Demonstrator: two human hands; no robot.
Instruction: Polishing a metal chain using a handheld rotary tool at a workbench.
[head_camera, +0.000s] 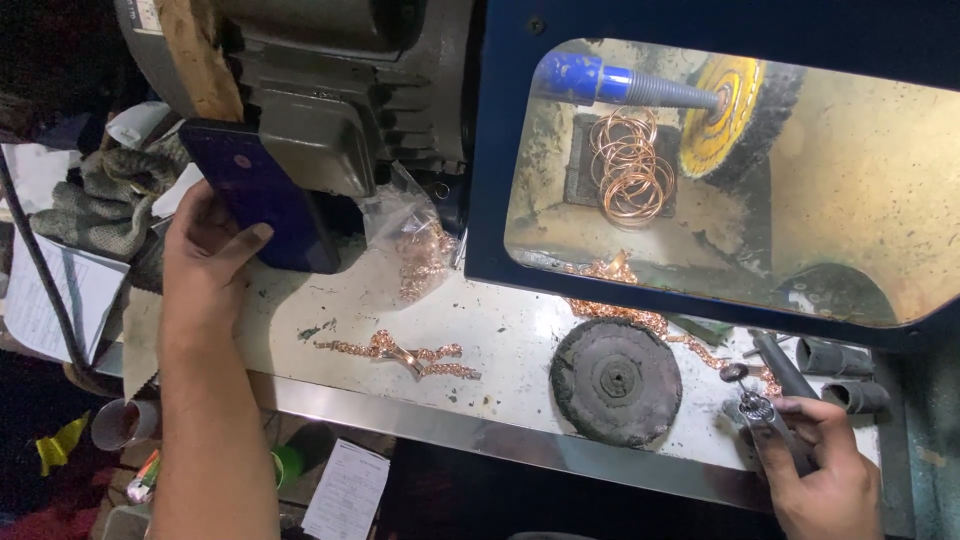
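My left hand (205, 255) grips a dark blue phone (262, 197) that leans against the grey motor (330, 90) at the upper left. My right hand (825, 470) at the lower right holds a slim rotary hand tool (768, 418) with a small round tip, pointing up and left. A copper-coloured chain piece (405, 355) lies on the white bench between the hands. A worn dark buffing disc (615, 380) lies flat near the bench edge. More copper chain (640, 320) trails from the polishing box toward the tool tip.
A blue polishing enclosure (500, 150) holds a yellow-centred buffing wheel (735, 115) on a spindle and several copper rings (630, 165). A clear plastic bag (410, 235) with chain sits by the motor. Grey gloves (115, 200) lie left. Dark tubes (840, 375) sit far right.
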